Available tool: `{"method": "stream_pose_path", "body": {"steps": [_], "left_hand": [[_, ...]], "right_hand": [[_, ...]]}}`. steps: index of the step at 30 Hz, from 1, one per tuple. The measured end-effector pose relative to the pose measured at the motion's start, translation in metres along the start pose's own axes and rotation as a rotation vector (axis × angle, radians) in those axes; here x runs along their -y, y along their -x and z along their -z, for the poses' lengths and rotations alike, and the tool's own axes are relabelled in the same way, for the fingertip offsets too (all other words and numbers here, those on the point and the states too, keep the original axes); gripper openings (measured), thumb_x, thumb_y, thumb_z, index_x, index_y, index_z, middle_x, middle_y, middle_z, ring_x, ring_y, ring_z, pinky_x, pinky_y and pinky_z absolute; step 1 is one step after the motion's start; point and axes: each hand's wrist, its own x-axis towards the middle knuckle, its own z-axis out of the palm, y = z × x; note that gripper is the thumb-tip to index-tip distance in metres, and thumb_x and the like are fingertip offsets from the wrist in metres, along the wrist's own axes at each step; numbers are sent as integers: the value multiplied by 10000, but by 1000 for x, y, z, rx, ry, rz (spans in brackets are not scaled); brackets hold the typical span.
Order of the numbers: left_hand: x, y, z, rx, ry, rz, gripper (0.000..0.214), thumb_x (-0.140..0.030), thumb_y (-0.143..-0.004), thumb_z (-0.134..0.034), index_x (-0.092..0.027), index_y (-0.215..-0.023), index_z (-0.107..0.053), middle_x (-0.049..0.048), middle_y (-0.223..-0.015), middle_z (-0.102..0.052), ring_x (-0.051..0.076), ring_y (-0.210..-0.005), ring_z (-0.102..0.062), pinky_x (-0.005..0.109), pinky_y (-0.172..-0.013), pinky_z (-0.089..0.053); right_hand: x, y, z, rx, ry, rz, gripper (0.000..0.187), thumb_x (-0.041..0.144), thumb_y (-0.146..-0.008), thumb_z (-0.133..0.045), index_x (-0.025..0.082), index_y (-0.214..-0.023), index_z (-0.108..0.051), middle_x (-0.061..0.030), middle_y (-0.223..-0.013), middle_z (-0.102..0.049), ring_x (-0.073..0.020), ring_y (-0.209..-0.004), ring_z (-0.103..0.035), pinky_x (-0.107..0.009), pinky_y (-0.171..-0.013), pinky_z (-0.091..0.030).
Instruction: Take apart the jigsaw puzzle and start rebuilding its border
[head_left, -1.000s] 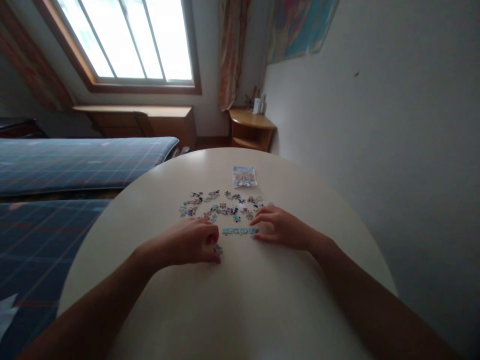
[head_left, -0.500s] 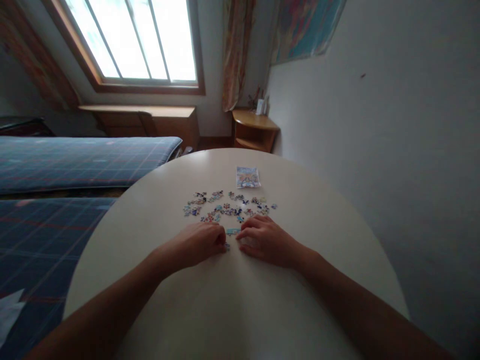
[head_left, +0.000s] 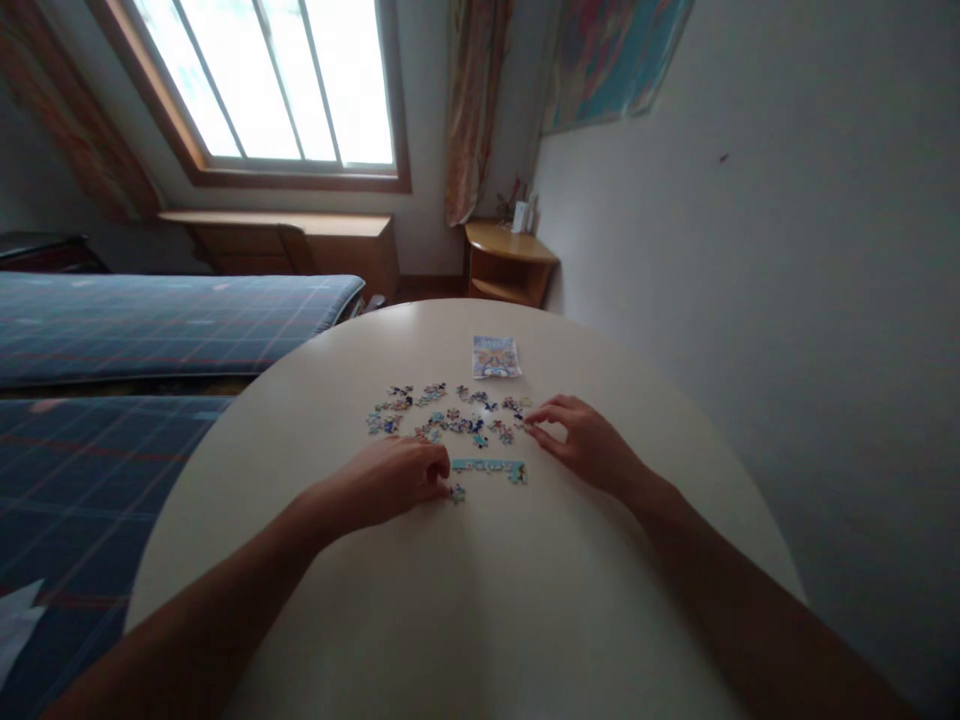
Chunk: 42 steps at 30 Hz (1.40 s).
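Many puzzle pieces (head_left: pixel 466 425) seemed light, stiff, edge-pinchable; I couldn't tell if my left hand (head_left: pixel 405 472) or right hand (head_left: pixel 581 440) gripped one.

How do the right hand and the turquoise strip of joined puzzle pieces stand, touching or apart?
Apart: the head view shows a band of white tabletop between the right hand and the turquoise strip.

I see a bright window (head_left: pixel 281 80). Curtains (head_left: pixel 476 110) hang on both sides of it, a wooden desk (head_left: pixel 349 226) sits below, and a poster (head_left: pixel 611 60) is to its right.
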Motion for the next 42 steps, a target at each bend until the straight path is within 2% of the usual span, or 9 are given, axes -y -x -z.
{"method": "stream_pose_path", "body": {"steps": [5,8,13,21,25,28,32,36,42], "left_hand": [[31,1,9,-176,-104,155,138,-328,-903,-575,-221,-953,-648,37,-948,-692,201,-792,-627,283,-654,-413],[43,-1,9,-198,-128,193,200,-380,-912,-557,-219,-998,-638,50,-999,-685,208,-812,-629,287,-666,-428],[42,-7,4,-187,-123,222,204,-395,-891,-572,-241,-988,-665,38,-1005,-683,206,-840,-636,280,-678,-442],[44,-9,3,-216,-113,245,192,-388,-909,-556,-249,-960,-677,28,-977,-695,210,-837,-651,304,-690,-473],[45,-12,-4,-306,-121,188,208,-376,-922,-548,-242,-1014,-679,51,-1050,-688,243,-948,-643,356,-777,-512],[43,-20,-16,-414,-105,17,287,-360,-958,-504,-240,-1178,-645,76,-1218,-649,254,-1114,-587,409,-940,-489],[40,-28,-32,-350,-112,-183,377,-359,-995,-449,-299,-1356,-541,39,-1426,-539,265,-1304,-470,490,-1103,-358],[44,-30,-35,-346,-89,-163,302,-341,-1002,-438,-302,-1226,-637,10,-1368,-602,239,-1274,-513,467,-1088,-375],[46,-38,-32,-425,-12,-77,159,-289,-935,-571,-263,-1027,-698,3,-1180,-713,218,-1135,-619,428,-1045,-421]], "right_hand": [[-24,-1,7,-57,57,-209,188,255,-864,-626,192,-1011,-725,-90,-1001,-683,-236,-903,-629,-406,-873,-494],[-31,0,5,-38,55,-262,214,264,-857,-628,193,-1032,-728,-99,-1061,-681,-236,-915,-638,-405,-886,-493],[-33,0,-1,27,66,-277,229,268,-859,-609,176,-1026,-736,-112,-1057,-697,-244,-964,-637,-388,-900,-486],[-30,1,-5,10,66,-243,230,252,-879,-569,184,-1025,-734,-109,-1065,-702,-246,-979,-627,-395,-921,-477],[-30,0,-7,7,81,-250,226,245,-880,-566,180,-1022,-731,-109,-1069,-699,-250,-998,-621,-402,-942,-467],[-29,0,-8,7,80,-255,230,240,-883,-565,174,-1031,-727,-112,-1078,-695,-251,-1006,-615,-406,-950,-463],[-27,0,-8,4,79,-250,226,248,-889,-571,178,-1041,-723,-108,-1093,-692,-254,-1025,-606,-411,-964,-457],[-26,0,-8,16,74,-252,231,249,-885,-576,176,-1052,-719,-112,-1092,-693,-255,-1022,-608,-409,-958,-462],[-24,-1,-8,11,81,-255,220,243,-880,-582,174,-1034,-722,-118,-1080,-697,-256,-1021,-614,-413,-959,-463]]}}
